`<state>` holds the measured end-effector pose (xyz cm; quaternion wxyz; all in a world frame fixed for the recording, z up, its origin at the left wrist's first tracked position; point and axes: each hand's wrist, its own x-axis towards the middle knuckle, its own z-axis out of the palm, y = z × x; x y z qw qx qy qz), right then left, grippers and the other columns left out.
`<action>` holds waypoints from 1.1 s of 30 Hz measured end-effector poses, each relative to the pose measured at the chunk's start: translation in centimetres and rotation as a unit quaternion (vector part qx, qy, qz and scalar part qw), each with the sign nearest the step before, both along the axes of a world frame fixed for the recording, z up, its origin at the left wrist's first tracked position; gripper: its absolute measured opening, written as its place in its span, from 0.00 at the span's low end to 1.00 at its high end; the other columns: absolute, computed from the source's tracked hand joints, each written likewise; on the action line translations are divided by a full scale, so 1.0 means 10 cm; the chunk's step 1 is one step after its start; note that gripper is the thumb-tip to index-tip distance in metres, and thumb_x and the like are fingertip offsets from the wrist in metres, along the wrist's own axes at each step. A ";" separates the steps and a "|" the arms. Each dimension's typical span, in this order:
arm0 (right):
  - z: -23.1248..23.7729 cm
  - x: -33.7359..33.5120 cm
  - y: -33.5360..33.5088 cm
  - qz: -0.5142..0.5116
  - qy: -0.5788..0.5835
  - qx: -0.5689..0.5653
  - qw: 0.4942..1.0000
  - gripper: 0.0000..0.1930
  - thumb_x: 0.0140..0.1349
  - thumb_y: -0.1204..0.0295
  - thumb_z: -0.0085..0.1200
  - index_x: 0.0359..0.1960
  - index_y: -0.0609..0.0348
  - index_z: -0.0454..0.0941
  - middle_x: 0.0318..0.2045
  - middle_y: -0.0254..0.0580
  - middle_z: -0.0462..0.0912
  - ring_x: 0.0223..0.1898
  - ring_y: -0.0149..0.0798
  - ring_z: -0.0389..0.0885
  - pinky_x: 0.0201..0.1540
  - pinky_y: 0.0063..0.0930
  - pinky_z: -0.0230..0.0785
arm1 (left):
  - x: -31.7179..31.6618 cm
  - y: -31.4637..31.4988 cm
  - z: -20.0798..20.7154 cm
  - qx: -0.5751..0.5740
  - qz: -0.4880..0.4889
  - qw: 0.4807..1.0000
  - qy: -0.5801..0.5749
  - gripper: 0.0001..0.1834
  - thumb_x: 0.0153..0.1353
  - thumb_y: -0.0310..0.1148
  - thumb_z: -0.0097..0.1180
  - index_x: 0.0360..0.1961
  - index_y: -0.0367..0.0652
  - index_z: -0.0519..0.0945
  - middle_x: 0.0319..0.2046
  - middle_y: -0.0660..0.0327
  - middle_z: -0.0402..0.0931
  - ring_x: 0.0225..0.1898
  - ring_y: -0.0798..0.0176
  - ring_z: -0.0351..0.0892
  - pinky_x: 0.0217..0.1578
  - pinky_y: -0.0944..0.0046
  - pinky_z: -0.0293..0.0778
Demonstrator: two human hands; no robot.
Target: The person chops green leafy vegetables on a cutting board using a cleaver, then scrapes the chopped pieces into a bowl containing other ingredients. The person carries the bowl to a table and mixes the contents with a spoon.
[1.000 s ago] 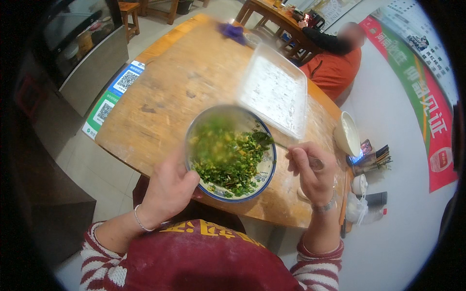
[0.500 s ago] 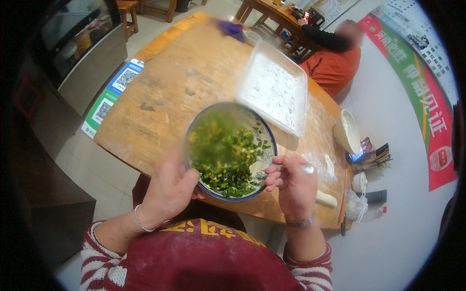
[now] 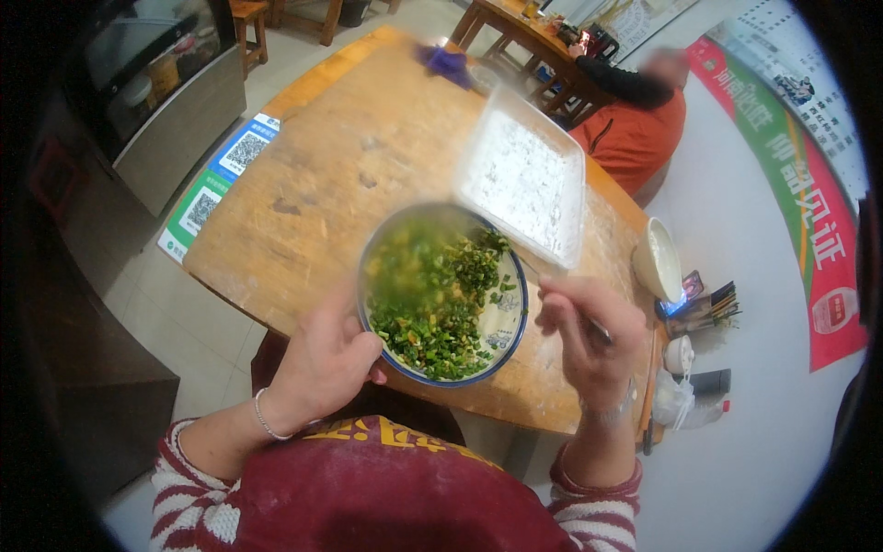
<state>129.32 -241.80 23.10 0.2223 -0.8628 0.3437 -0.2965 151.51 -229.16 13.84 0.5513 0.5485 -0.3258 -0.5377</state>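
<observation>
A round bowl (image 3: 505, 333) with a blue rim and a patterned white inside holds chopped greens (image 3: 432, 354) mixed with yellow bits. My left hand (image 3: 326, 354) grips its near left side, thumb at the rim, the other fingers partly hidden beneath. To the right of the bowl, my right hand (image 3: 593, 336) is closed around a slim metal spoon (image 3: 602, 333); the handle's end sticks out of the fist. Its head end points toward the bowl's far right side, where some greens are heaped, and cannot be made out clearly.
Beyond the bowl a white plastic tray (image 3: 524, 184) dusted with flour lies on the wooden table (image 3: 303, 175). At the right edge stand a cream bowl (image 3: 658, 258), a holder of chopsticks (image 3: 717, 308) and a small white cup (image 3: 679, 354). A seated person in orange (image 3: 630, 138) is past the far right edge.
My right hand has moved right and slightly up, away from the bowl's rim, with the spoon in it. The greens have shifted toward the bowl's far right side. My left hand keeps its hold.
</observation>
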 end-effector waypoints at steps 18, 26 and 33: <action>-0.42 -0.06 0.03 -0.182 -0.247 0.493 0.814 0.13 0.69 0.71 0.52 0.37 0.74 0.80 0.25 0.51 0.83 0.19 0.36 0.82 0.19 0.27 0.76 | -0.06 -0.01 0.03 -0.008 0.029 0.998 0.050 0.25 0.61 0.20 0.44 0.62 0.33 0.65 0.30 0.52 0.82 0.26 0.65 0.84 0.28 0.66 0.83; -0.09 0.00 0.17 -0.100 -0.229 0.343 0.905 0.13 0.72 0.71 0.49 0.39 0.73 0.80 0.27 0.51 0.84 0.21 0.35 0.82 0.21 0.25 0.76 | -0.02 0.00 0.01 0.012 0.012 0.999 0.028 0.35 0.63 0.20 0.47 0.72 0.36 0.54 0.28 0.53 0.82 0.22 0.63 0.82 0.24 0.67 0.80; 0.03 0.07 0.28 -0.023 -0.128 0.198 0.972 0.08 0.70 0.78 0.52 0.41 0.73 0.82 0.25 0.44 0.83 0.26 0.31 0.82 0.29 0.22 0.75 | -0.01 0.02 0.04 0.014 0.011 1.000 0.022 0.37 0.62 0.20 0.45 0.73 0.36 0.51 0.27 0.54 0.80 0.21 0.63 0.80 0.24 0.66 0.79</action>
